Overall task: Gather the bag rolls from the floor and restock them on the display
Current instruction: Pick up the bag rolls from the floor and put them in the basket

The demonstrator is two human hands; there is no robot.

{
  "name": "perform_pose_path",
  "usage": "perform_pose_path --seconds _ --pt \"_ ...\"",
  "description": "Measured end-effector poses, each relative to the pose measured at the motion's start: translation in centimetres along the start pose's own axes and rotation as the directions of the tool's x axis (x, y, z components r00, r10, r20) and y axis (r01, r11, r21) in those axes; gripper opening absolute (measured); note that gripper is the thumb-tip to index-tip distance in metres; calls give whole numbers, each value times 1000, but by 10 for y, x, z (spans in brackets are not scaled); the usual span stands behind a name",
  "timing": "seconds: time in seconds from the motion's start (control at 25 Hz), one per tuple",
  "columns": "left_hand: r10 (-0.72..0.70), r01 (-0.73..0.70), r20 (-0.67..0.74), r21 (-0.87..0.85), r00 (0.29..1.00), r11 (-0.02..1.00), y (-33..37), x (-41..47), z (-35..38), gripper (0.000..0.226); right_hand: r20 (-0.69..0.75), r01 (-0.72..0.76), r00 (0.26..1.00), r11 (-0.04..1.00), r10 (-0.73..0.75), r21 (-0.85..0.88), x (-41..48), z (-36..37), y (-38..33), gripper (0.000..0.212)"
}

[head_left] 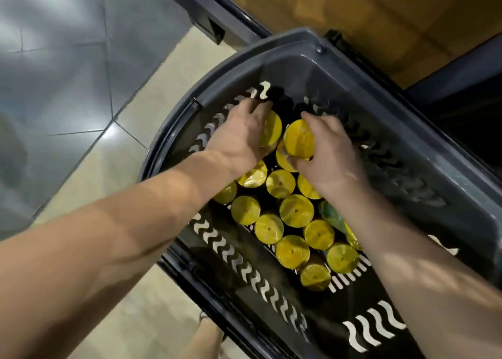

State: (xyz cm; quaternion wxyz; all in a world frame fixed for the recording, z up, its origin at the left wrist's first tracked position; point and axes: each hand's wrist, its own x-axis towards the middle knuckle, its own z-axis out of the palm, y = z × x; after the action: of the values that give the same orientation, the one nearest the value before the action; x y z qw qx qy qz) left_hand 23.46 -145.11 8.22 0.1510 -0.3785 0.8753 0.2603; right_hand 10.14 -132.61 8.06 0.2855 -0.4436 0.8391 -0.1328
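Two yellow bag rolls in the basket, one gripped by left hand, one by right hand.

Both bare arms reach forward and down, hands close together but not touching. The left forearm runs in from the lower left, wrist straight, and the left hand lies palm down with its fingers curled over the far edge of a yellow roll. The right forearm enters from the lower right. The right hand pinches a second yellow roll just beside the left fingers, fingertips on its far rim and thumb on its near rim. A bare lower leg shows below the left arm.
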Motion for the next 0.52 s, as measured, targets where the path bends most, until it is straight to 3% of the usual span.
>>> perform_pose_path --seconds 0.12,0.24,0.52 --pt "-12 12 28 -7 1000 1000 2 -12 -19 96 59 -1 998 999 3 -36 -7 -16 -8 94" --pt "37 -38 48 16 998 999 17 -40 -67 93 33 64 998 996 -62 -69 -28 -58 -32 86" --pt "105 -119 62 325 993 938 107 -175 -293 103 86 206 978 928 -188 -311 -127 -265 -172 91"
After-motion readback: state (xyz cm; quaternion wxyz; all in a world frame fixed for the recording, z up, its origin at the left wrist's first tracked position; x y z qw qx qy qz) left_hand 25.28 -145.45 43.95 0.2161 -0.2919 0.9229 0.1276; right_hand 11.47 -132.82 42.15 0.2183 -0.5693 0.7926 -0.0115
